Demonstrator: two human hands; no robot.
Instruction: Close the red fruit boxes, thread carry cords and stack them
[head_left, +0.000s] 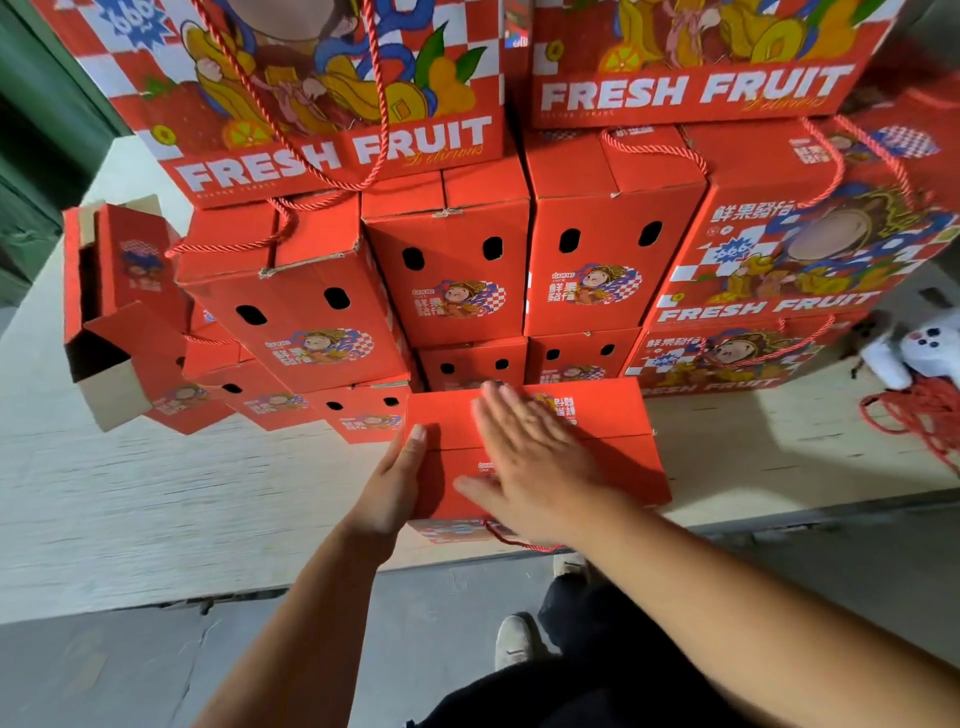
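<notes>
One red box (623, 457), right grip (535, 467) released flat atop, left grip (397, 483) unclear (fingers hidden)

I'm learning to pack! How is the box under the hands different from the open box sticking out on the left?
The box under the hands has its flaps shut flat; the open box has flaps hanging loose, showing brown cardboard. The box under the hands lies level, pressed by the right hand; the open box tilts, untouched. Both are red with cartoon prints.
</notes>
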